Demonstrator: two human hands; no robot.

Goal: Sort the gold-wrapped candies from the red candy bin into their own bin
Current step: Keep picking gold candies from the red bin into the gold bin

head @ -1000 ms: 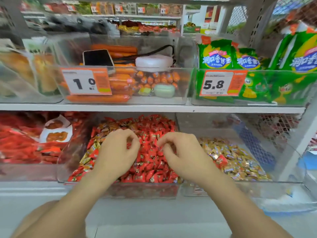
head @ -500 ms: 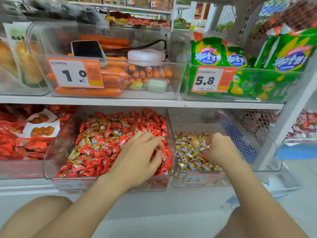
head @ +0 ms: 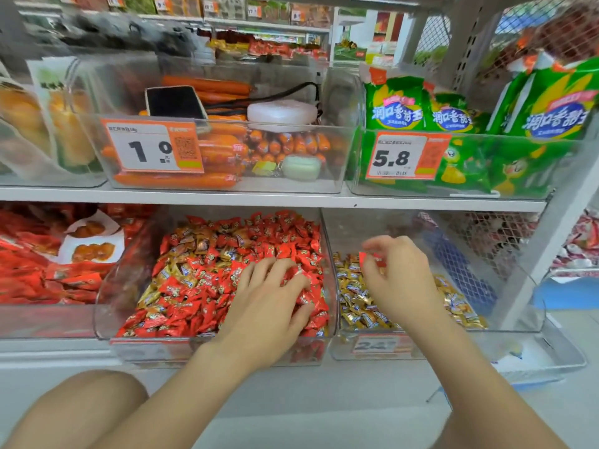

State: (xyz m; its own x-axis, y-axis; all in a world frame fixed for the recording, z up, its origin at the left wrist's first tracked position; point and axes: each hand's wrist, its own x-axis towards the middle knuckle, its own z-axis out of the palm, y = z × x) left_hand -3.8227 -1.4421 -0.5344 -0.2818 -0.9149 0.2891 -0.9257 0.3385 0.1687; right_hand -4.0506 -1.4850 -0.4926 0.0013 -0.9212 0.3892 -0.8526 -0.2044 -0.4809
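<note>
The clear red candy bin [head: 108,315] on the lower shelf holds red-wrapped candies [head: 282,231] with gold-wrapped candies [head: 194,246] mixed in, mostly on its left side. My left hand [head: 269,306] lies on the candies at the bin's front right, fingers spread and pressed into the pile. To the right stands the gold candy bin [head: 534,306] with gold-wrapped candies [head: 359,307] on its floor. My right hand [head: 402,283] hovers over that bin and pinches a red-wrapped candy [head: 372,259] between thumb and fingertips.
The upper shelf [head: 259,199] overhangs both bins and carries a sausage bin [head: 227,186] with a phone and a bin of green snack bags [head: 453,189]. Red packets [head: 39,273] fill the bin at left. A wire mesh side panel [head: 479,241] stands behind the gold bin.
My right hand went from the red bin to the gold bin and now is raised there with a red candy. My left hand slid right across the red candies.
</note>
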